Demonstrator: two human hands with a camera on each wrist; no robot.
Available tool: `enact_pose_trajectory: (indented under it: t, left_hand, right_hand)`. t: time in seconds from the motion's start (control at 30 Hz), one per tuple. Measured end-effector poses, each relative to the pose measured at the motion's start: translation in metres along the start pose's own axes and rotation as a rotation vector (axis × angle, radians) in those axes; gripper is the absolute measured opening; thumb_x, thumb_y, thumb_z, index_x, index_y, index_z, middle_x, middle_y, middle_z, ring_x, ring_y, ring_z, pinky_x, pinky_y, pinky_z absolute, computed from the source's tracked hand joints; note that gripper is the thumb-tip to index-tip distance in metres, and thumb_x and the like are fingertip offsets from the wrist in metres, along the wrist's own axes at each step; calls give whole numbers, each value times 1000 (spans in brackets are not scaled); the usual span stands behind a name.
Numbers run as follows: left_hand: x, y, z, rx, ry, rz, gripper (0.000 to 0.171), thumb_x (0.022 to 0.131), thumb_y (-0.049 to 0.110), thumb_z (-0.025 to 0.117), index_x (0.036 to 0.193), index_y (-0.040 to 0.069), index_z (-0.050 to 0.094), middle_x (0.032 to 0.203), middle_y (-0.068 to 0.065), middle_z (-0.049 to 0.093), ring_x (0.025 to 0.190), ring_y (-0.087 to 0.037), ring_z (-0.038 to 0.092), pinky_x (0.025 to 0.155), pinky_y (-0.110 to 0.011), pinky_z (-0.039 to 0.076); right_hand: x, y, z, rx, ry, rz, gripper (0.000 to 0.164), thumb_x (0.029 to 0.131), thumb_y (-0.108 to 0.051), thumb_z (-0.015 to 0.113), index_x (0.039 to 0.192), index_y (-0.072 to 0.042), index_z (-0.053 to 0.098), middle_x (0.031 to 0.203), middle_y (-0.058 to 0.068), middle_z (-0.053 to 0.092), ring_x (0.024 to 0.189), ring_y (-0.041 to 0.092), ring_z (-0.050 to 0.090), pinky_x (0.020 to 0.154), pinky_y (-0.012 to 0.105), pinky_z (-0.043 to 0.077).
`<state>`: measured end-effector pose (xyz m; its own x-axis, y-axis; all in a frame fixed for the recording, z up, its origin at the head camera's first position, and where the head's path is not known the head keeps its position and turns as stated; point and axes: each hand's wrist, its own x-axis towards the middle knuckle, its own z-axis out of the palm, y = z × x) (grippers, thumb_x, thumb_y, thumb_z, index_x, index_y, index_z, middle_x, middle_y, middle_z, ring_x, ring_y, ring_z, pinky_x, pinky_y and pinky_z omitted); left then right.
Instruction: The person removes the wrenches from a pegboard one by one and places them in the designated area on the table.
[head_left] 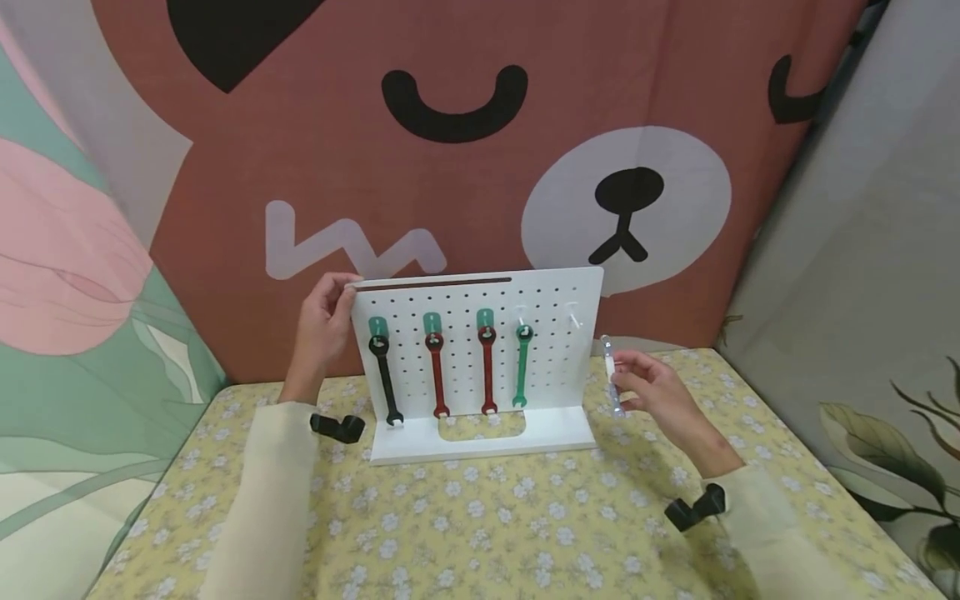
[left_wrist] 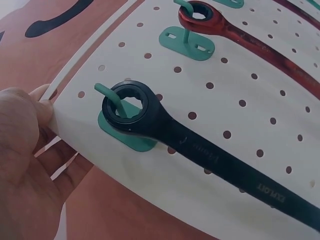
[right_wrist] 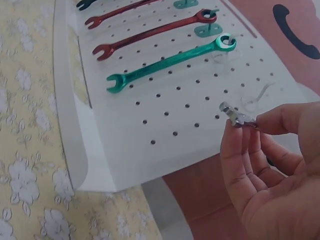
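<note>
A white pegboard stand (head_left: pixel 555 367) stands upright on the table. My left hand (head_left: pixel 327 315) grips its top left corner, thumb in front and fingers behind, as the left wrist view shows. From green hooks hang a black wrench (head_left: pixel 386 379), a red wrench (head_left: pixel 438 377) and a second red wrench (head_left: pixel 488 372). A green wrench (right_wrist: pixel 170 61) hangs by its ring end on a clear hook. Just right of the board, my right hand (head_left: pixel 651 385) pinches a small silver wrench (head_left: pixel 610 375) between thumb and fingers; it is seen nearly end-on in the right wrist view.
A bare clear hook (head_left: pixel 573 317) sits at the board's upper right, right of the green wrench. The stand's base (head_left: pixel 558 429) has a cutout at its middle. A yellow flowered cloth (head_left: pixel 480 517) covers the table, and a printed curtain (head_left: pixel 337 150) hangs behind.
</note>
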<state>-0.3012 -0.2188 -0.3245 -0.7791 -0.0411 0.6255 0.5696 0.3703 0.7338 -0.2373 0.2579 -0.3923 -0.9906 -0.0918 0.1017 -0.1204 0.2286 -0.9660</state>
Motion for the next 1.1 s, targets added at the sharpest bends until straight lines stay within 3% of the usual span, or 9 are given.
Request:
enact_pose_trajectory:
  t: [0.27, 0.6, 0.83, 1.0, 1.1]
  left_hand:
    - [-1, 1, 2, 0, -13, -8, 27, 110, 13, 49, 129, -3, 60, 115, -21, 65, 92, -20, 60, 74, -24, 49]
    - [2, 3, 3, -14, -8, -2, 26, 110, 13, 49, 129, -1, 61, 107, -22, 64, 86, -23, 57, 69, -25, 48]
    - [2, 2, 2, -26, 21, -6, 26, 109, 12, 53, 128, -1, 66, 110, -21, 67, 86, -24, 59, 70, -26, 48]
    - [1, 2, 1, -20, 39, -24, 26, 108, 8, 53, 127, -4, 66, 111, -24, 67, 85, -28, 58, 68, -27, 47]
    - [-1, 10, 2, -5, 44, -34, 25, 108, 6, 52, 126, -6, 65, 112, -25, 67, 85, -28, 58, 68, -23, 46]
  right_hand:
    - [9, 23, -3, -71, -7, 84, 45, 106, -19, 60, 143, 5, 50, 108, 14, 61, 86, 18, 62, 71, 36, 58]
    - [19, 30, 0, -135, -17, 126, 43, 105, -16, 58, 141, 6, 50, 106, 14, 61, 85, 21, 63, 71, 37, 58]
    - [22, 43, -1, -191, -63, 165, 41, 104, -12, 57, 139, 8, 50, 103, 16, 61, 84, 24, 62, 73, 42, 57]
    - [21, 52, 1, -239, -112, 183, 39, 103, -10, 55, 137, 10, 51, 87, 14, 59, 69, 23, 55, 63, 40, 52]
    - [20, 56, 2, -250, -150, 184, 38, 103, -7, 52, 136, 11, 50, 76, 12, 54, 58, 22, 48, 56, 39, 46]
